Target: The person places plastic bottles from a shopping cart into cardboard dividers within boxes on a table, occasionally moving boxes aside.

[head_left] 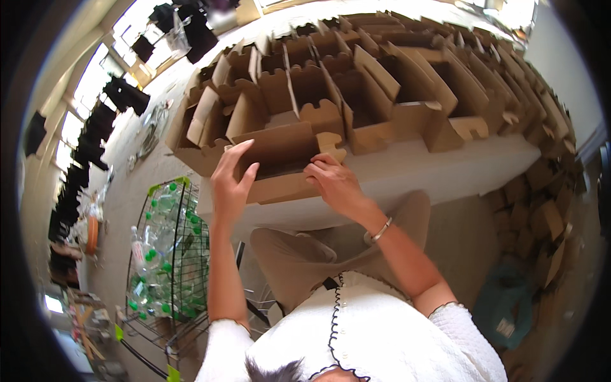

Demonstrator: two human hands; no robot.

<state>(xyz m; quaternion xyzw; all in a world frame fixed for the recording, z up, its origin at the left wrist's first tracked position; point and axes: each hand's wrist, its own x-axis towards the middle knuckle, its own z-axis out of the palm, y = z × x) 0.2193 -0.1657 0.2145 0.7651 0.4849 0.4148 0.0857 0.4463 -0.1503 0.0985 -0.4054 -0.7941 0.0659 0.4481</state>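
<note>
In front of me, at the near edge of a pale table, sits an open brown cardboard box [280, 190]. My left hand [229, 184] is at its left end, thumb and fingers spread apart. At the opposite end my right hand [337, 190] has its fingers curled and pinched on the box's right end, by a notched flap [331, 145]. The inside of the box is in shadow. Behind it stand many similar open boxes [363, 89] in close rows, with scalloped end edges.
A wire cart [191, 248] full of clear bottles with green caps is at my left. Cardboard pieces [528, 210] are heaped on the floor at the right, near a teal bag [506, 302]. Dark garments [95, 134] hang along the windows at far left.
</note>
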